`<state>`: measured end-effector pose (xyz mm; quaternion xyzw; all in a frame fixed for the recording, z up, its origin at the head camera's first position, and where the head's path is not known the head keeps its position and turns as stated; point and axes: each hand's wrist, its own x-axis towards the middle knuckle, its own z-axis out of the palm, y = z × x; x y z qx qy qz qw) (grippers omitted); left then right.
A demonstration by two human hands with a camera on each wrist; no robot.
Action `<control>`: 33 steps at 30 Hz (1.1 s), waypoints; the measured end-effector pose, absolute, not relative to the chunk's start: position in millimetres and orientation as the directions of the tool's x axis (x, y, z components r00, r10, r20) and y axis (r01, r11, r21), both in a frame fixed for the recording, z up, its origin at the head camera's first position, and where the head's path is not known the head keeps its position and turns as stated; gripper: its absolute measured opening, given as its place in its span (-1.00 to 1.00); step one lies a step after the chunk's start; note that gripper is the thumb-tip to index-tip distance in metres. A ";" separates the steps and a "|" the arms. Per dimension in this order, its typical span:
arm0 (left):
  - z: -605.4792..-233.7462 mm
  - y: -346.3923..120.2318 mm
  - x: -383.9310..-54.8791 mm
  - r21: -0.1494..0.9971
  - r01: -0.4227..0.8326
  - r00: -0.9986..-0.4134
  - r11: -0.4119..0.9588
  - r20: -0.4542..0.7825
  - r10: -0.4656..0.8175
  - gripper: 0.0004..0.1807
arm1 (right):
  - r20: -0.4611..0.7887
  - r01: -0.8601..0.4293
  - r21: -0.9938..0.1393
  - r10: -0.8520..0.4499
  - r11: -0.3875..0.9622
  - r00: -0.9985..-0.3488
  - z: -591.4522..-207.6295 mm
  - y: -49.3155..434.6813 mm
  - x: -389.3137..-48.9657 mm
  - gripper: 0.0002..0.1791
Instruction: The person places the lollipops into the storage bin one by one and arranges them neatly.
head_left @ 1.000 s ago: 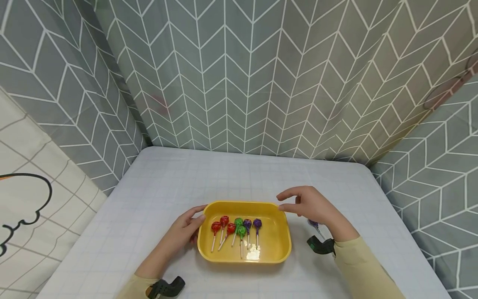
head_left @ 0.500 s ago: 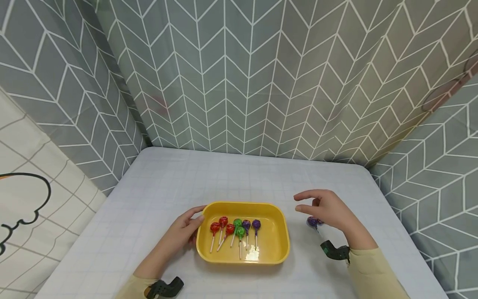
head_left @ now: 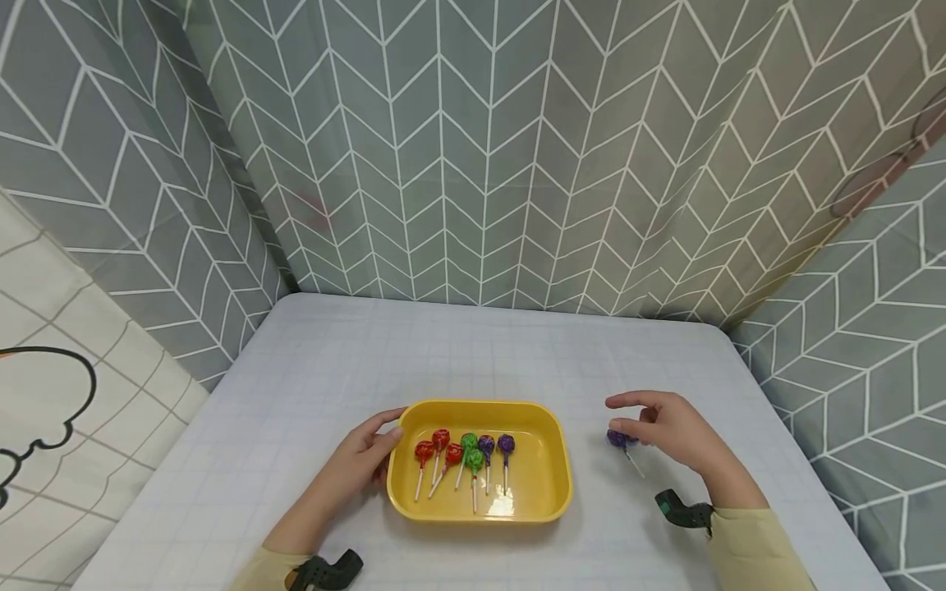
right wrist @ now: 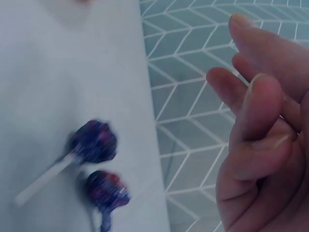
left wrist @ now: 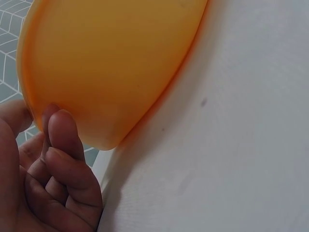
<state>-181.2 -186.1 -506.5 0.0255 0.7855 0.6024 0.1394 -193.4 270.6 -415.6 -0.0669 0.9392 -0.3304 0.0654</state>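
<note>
In the head view my left hand (head_left: 364, 453) grips the left end of a yellow tray (head_left: 543, 468), thumb on the rim and fingers against the outer wall. The left wrist view shows these fingers on the tray's side (left wrist: 120, 72). Red lollipops (head_left: 424, 450), green lollipops (head_left: 475, 460) and purple lollipops (head_left: 506, 444) lie inside, sticks toward me. Right of the tray, my right hand (head_left: 668, 427) hovers with bent, parted fingers and nothing between them. Close by it, a purple lollipop (right wrist: 95, 141) and a second purple lollipop (right wrist: 107, 189) lie on the table; the hand mostly hides one in the head view.
A white cloth covers the table (head_left: 473, 353). Grey patterned curtains (head_left: 458, 164) stand behind it and at the sides. Each wrist carries a black camera mount (head_left: 683, 510).
My right hand has moved right, from the tray's right rim to above the loose purple lollipops. My left hand keeps its grip on the tray.
</note>
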 end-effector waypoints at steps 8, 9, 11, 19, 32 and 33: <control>-506.0 -186.3 -180.9 0.955 -0.128 -0.960 0.267 -0.188 0.210 -0.58 | -0.137 0.002 -0.653 -0.115 0.757 -0.984 -435.6 280.3 -194.2 -0.54; -505.9 -186.3 -180.8 0.956 -0.126 -0.959 0.263 -0.185 0.214 -0.58 | -0.141 0.009 -0.656 -0.110 0.754 -0.984 -437.8 281.4 -194.3 -0.55; -505.7 -186.3 -180.7 0.960 -0.120 -0.958 0.252 -0.179 0.224 -0.59 | -0.148 0.021 -0.660 -0.103 0.751 -0.984 -442.3 283.8 -194.5 -0.55; -505.5 -185.9 -181.0 0.961 -0.116 -0.957 0.250 -0.176 0.231 -0.58 | -0.137 -0.005 -0.657 -0.126 0.754 -0.983 -459.6 292.2 -197.7 -0.53; -505.2 -186.1 -181.3 0.962 -0.097 -0.960 0.256 -0.158 0.230 -0.57 | -0.142 -0.017 -0.641 -0.141 0.767 -0.980 -469.0 290.0 -198.1 -0.58; -505.3 -186.1 -181.4 0.962 -0.095 -0.960 0.255 -0.156 0.231 -0.58 | -0.140 -0.022 -0.639 -0.144 0.769 -0.980 -468.9 289.9 -198.1 -0.58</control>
